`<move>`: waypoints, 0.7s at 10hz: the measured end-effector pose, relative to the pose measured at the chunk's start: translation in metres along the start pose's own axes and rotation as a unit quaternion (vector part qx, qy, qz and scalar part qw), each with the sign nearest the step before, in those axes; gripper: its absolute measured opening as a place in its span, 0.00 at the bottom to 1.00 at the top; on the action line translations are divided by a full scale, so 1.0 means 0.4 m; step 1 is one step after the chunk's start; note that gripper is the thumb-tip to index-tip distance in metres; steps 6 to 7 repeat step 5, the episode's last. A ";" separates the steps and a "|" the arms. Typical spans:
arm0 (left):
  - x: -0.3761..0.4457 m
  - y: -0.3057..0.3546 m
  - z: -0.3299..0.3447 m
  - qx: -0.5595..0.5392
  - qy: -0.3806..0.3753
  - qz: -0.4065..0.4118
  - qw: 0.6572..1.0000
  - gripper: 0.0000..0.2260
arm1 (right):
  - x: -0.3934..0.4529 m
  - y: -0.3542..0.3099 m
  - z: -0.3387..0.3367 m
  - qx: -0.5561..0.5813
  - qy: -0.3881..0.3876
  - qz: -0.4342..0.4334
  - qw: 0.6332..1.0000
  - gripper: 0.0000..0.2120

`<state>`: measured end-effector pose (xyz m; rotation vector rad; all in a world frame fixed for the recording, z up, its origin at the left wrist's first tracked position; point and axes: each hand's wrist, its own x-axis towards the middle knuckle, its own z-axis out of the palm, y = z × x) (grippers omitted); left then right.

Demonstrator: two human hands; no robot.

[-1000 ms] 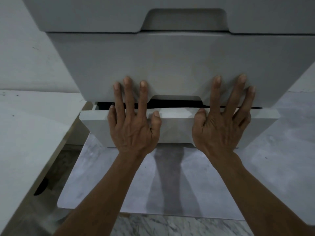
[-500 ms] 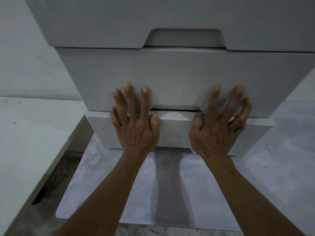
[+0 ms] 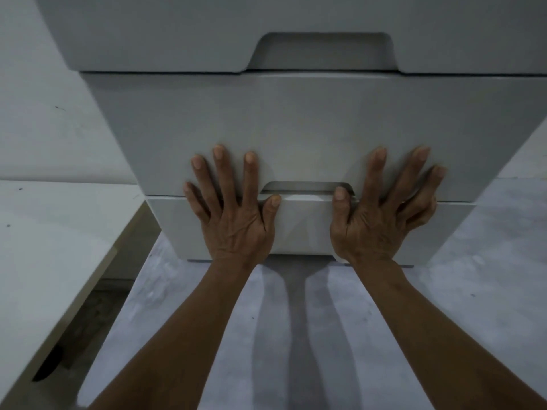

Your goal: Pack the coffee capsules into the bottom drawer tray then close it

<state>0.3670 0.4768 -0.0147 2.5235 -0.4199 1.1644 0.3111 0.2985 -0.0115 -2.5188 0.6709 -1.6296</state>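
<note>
We press our left hand point(image 3: 233, 220) flat against the front of the pale grey bottom drawer point(image 3: 302, 229), palm low on the panel, four fingers straight and fanned upward so the tips lie on the matching grey middle drawer front point(image 3: 310, 125) above. Its thumb rests along the bottom drawer's top edge, beside the notched handle cut-out point(image 3: 306, 187). Our right hand point(image 3: 376, 226) mirrors it on the other side of the notch, fingers spread and straight, slightly arched, thumb pointing up at the cut-out's right corner. Neither hand grips anything; both forearms reach forward, nearly parallel.

The bottom drawer front sits almost flush under the middle one, with only a thin seam between them. The coffee capsules cannot be seen. The grey top drawer point(image 3: 177, 31) overhangs above. In front of the unit lies a mottled grey floor slab point(image 3: 473, 306), open on both sides of our arms, and a white tabletop point(image 3: 44, 261) borders the left.
</note>
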 end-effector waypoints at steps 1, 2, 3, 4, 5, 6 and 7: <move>-0.002 0.004 -0.015 0.010 -0.020 -0.001 1.000 0.32 | 0.000 -0.005 -0.027 -0.011 -0.050 0.008 0.999 0.36; -0.005 0.014 -0.048 0.014 -0.052 -0.014 0.998 0.33 | 0.003 -0.011 -0.071 -0.023 -0.105 0.010 0.994 0.34; -0.013 0.042 -0.102 -0.003 -0.082 -0.024 0.996 0.33 | 0.001 -0.009 -0.135 -0.024 -0.157 -0.006 0.987 0.33; -0.023 0.068 -0.168 -0.013 -0.128 -0.042 0.991 0.31 | -0.005 -0.006 -0.211 -0.016 -0.219 -0.023 0.975 0.33; -0.054 0.090 -0.242 -0.040 -0.183 -0.032 0.982 0.30 | -0.037 0.002 -0.294 0.034 -0.293 -0.012 0.955 0.31; -0.054 0.090 -0.242 -0.040 -0.183 -0.032 0.982 0.30 | -0.037 0.002 -0.294 0.034 -0.293 -0.012 0.955 0.31; -0.054 0.090 -0.242 -0.040 -0.183 -0.032 0.982 0.30 | -0.037 0.002 -0.294 0.034 -0.293 -0.012 0.955 0.31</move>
